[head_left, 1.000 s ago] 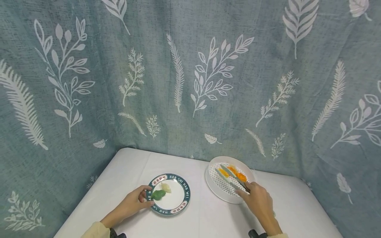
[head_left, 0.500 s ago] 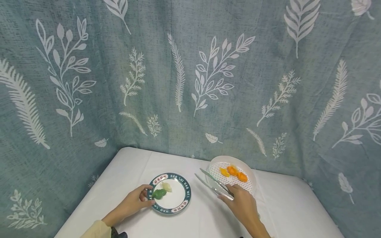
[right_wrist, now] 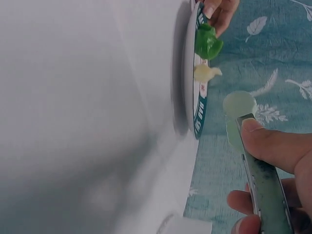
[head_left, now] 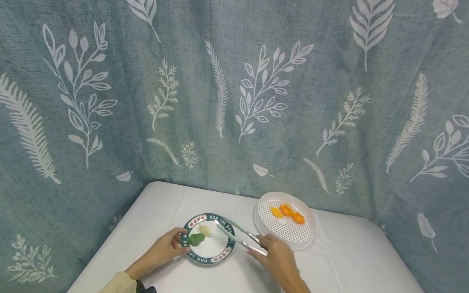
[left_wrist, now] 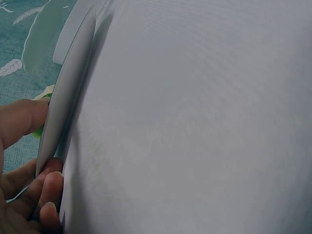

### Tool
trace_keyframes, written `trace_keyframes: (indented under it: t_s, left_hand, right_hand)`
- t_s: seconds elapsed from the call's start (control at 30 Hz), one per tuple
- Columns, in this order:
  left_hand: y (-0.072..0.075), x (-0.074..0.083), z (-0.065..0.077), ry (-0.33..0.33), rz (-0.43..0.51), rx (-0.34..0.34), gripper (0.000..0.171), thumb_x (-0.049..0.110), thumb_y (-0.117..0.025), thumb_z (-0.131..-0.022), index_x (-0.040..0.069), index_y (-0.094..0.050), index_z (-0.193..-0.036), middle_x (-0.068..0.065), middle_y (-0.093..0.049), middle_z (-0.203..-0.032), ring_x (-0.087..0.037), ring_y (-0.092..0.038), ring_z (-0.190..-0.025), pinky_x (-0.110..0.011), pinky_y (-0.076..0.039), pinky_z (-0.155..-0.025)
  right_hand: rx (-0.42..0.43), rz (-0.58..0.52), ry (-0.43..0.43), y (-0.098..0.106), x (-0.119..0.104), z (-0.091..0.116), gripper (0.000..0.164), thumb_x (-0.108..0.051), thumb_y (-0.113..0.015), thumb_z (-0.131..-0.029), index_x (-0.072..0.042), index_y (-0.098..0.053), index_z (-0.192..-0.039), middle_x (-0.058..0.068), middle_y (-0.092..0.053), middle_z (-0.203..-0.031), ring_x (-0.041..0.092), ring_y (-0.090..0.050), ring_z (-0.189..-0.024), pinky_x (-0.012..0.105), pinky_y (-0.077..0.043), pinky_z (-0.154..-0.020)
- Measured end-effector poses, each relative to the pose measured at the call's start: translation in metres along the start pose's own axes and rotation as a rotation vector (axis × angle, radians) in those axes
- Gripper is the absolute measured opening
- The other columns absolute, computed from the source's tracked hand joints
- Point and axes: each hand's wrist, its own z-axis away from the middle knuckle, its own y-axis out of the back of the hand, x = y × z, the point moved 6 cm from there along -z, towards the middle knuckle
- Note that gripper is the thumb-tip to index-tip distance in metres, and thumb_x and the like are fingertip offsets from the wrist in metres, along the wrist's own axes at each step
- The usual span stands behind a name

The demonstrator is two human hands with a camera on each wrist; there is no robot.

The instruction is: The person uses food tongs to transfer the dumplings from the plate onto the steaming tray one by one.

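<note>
Head view shows the left hand [head_left: 165,249] gripping the near-left rim of the green-rimmed plate [head_left: 222,250], thumb on top and fingers curled beneath. On that plate, just beside the thumb, lie a green piece [head_left: 196,239] and a pale piece [head_left: 205,230]. The right hand [head_left: 275,258], just right of the plate, clamps a pair of tongs [head_left: 239,237]; their tips hang over the plate's right half, slightly parted and carrying nothing. Farther right of the plate, well apart, sits a white perforated dish [head_left: 283,230] bearing orange pieces [head_left: 287,213]. All rest on a white table [head_left: 161,207].
</note>
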Motion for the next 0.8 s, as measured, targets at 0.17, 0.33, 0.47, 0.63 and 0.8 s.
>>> trace_keyframes:
  t_s: [0.17,0.33,0.47,0.63,0.8]
  left_hand:
    - [0.001,0.0,0.001,0.004,0.011,-0.003,0.064,0.04,-0.082,-0.071,0.019,-0.055,-0.126,0.001,-0.053,-0.089,-0.016,-0.048,-0.076,-0.031,-0.041,-0.062]
    - [0.001,-0.001,0.001,-0.002,0.016,-0.002,0.064,0.04,-0.082,-0.071,0.02,-0.055,-0.125,0.001,-0.052,-0.09,-0.016,-0.047,-0.076,-0.031,-0.041,-0.062]
    - [0.001,-0.001,0.001,-0.003,0.022,-0.005,0.065,0.042,-0.082,-0.071,0.02,-0.055,-0.126,0.001,-0.052,-0.09,-0.016,-0.047,-0.076,-0.03,-0.041,-0.061]
    - [0.001,-0.001,0.001,-0.019,0.035,-0.015,0.065,0.041,-0.081,-0.072,0.019,-0.055,-0.126,0.0,-0.052,-0.091,-0.016,-0.047,-0.076,-0.03,-0.041,-0.061]
    - [0.0,-0.002,0.0,-0.016,0.037,-0.014,0.065,0.042,-0.081,-0.072,0.019,-0.055,-0.127,0.001,-0.052,-0.091,-0.016,-0.047,-0.076,-0.03,-0.042,-0.062]
  right_hand:
    - [-0.011,-0.019,0.033,-0.008,-0.015,0.0,0.05,-0.053,-0.078,-0.07,-0.017,-0.074,-0.104,-0.011,-0.061,-0.08,0.004,-0.043,-0.061,0.02,-0.036,-0.053]
    - [-0.027,-0.048,0.056,-0.018,-0.025,-0.001,0.048,-0.054,-0.075,-0.072,-0.019,-0.073,-0.105,-0.01,-0.06,-0.08,0.004,-0.042,-0.061,0.021,-0.035,-0.053]
    - [-0.022,-0.041,0.077,-0.024,-0.03,0.001,0.048,-0.053,-0.076,-0.072,-0.019,-0.073,-0.107,-0.012,-0.06,-0.08,0.004,-0.042,-0.061,0.021,-0.034,-0.052]
    - [-0.016,-0.036,0.082,-0.03,-0.032,0.002,0.048,-0.051,-0.077,-0.071,-0.019,-0.073,-0.106,-0.013,-0.062,-0.083,0.002,-0.043,-0.061,0.021,-0.037,-0.053]
    - [-0.024,-0.042,0.073,-0.035,-0.031,0.002,0.048,-0.049,-0.078,-0.072,-0.017,-0.073,-0.106,-0.01,-0.064,-0.085,0.002,-0.045,-0.062,0.022,-0.038,-0.054]
